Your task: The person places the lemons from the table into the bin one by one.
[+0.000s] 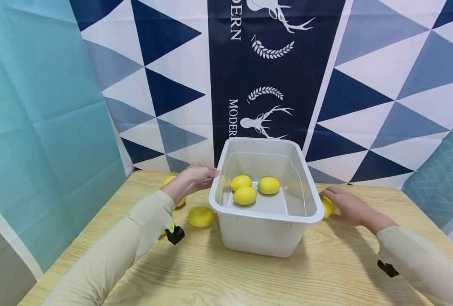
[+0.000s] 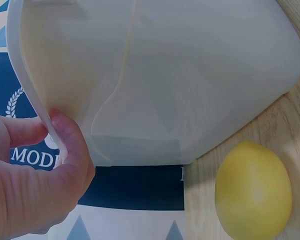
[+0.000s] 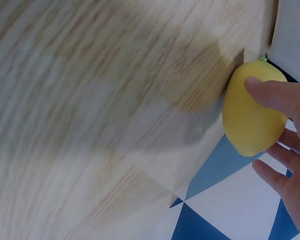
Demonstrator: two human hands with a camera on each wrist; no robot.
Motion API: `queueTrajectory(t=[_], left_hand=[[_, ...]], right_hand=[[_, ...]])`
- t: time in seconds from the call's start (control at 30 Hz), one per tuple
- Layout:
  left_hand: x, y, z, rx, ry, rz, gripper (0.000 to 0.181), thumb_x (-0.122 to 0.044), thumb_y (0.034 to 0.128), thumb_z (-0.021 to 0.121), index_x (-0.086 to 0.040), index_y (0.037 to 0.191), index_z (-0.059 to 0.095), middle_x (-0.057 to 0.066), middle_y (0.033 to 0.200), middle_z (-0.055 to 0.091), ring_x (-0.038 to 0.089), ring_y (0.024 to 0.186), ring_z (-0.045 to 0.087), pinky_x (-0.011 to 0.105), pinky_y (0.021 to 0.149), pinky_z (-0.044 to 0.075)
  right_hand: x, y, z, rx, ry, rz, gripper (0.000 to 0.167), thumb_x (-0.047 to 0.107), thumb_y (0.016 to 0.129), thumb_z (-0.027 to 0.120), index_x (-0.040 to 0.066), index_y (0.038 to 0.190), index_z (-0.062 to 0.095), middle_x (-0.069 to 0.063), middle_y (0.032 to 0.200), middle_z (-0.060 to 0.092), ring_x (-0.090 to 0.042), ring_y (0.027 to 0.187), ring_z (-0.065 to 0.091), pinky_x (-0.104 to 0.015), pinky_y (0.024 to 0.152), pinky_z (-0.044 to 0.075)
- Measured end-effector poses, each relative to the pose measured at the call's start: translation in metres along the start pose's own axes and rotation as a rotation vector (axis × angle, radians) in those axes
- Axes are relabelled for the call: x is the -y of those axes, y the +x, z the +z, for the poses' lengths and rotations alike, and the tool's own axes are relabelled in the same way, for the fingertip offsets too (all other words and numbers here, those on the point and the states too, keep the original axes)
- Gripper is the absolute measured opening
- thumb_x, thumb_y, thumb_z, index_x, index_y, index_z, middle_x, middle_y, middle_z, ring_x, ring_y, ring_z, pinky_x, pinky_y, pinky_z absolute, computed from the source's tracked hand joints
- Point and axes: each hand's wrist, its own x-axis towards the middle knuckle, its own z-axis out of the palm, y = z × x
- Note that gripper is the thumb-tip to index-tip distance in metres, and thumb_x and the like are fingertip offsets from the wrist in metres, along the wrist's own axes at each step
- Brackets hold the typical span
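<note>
A white plastic bin (image 1: pixel 259 238) stands upright on the table, with three yellow lemons (image 1: pixel 268 185) on its floor. My left hand (image 1: pixel 199 176) pinches the bin's left rim between thumb and fingers, as the left wrist view also shows. Beside the bin's right wall, my right hand (image 1: pixel 354 208) grips another lemon (image 3: pixel 255 110), thumb on one side and fingers on the other. One more lemon (image 1: pixel 201 216) lies on the table just left of the bin. Others further left are partly hidden behind my left wrist and sleeve.
The wooden table (image 1: pixel 196 272) runs under everything. Behind it hangs a patterned cloth (image 1: pixel 180 93) of triangles and deer heads, close to the bin's far side. A teal cloth (image 1: pixel 50 119) borders the left. A black strap piece (image 1: pixel 174 234) hangs at my left wrist.
</note>
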Motion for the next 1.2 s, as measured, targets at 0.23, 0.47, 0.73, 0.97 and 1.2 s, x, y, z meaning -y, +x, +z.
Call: queueTrajectory(t=[0.23, 0.47, 0.73, 0.97, 1.2], left_hand=[[0.002, 0.0, 0.0, -0.002, 0.011, -0.003, 0.036, -0.007, 0.0954, 0.055, 0.003, 0.13, 0.054, 0.009, 0.112, 0.059, 0.013, 0.088, 0.057, 0.033, 0.106, 0.048], [0.001, -0.001, -0.001, -0.001, 0.022, -0.007, 0.036, -0.008, 0.0958, 0.055, 0.002, 0.13, 0.053, 0.01, 0.115, 0.059, 0.013, 0.09, 0.057, 0.032, 0.106, 0.048], [0.0, -0.001, 0.0, 0.004, 0.023, -0.007, 0.036, -0.009, 0.0958, 0.055, 0.001, 0.131, 0.053, 0.011, 0.118, 0.058, 0.015, 0.092, 0.057, 0.032, 0.106, 0.048], [0.001, 0.0, 0.001, -0.006, 0.032, -0.012, 0.036, -0.01, 0.0956, 0.056, 0.0, 0.13, 0.054, 0.011, 0.119, 0.059, 0.015, 0.092, 0.058, 0.032, 0.105, 0.048], [0.001, 0.0, -0.001, -0.006, 0.027, -0.003, 0.036, -0.009, 0.0955, 0.055, 0.001, 0.13, 0.054, 0.011, 0.116, 0.058, 0.015, 0.091, 0.057, 0.032, 0.106, 0.048]], right_hand=[[0.003, 0.002, 0.004, 0.028, 0.012, 0.01, 0.056, 0.009, 0.063, 0.087, 0.005, 0.112, 0.061, -0.006, 0.099, 0.062, -0.015, 0.084, 0.054, -0.034, 0.068, 0.052], [0.005, 0.003, 0.004, 0.077, -0.01, 0.033, 0.056, 0.013, 0.068, 0.085, 0.005, 0.115, 0.057, -0.01, 0.095, 0.06, -0.018, 0.079, 0.052, -0.037, 0.065, 0.049], [0.006, 0.003, 0.007, 0.09, -0.042, 0.051, 0.053, 0.017, 0.07, 0.084, 0.005, 0.114, 0.058, -0.011, 0.096, 0.06, -0.022, 0.078, 0.054, -0.042, 0.067, 0.05], [0.003, 0.003, 0.014, 0.02, -0.041, -0.006, 0.05, 0.015, 0.067, 0.085, 0.007, 0.109, 0.06, -0.007, 0.093, 0.059, -0.02, 0.078, 0.053, -0.041, 0.066, 0.049], [0.002, 0.004, 0.015, -0.036, -0.05, -0.051, 0.054, 0.014, 0.061, 0.089, 0.007, 0.107, 0.061, -0.006, 0.091, 0.057, -0.017, 0.077, 0.05, -0.039, 0.064, 0.048]])
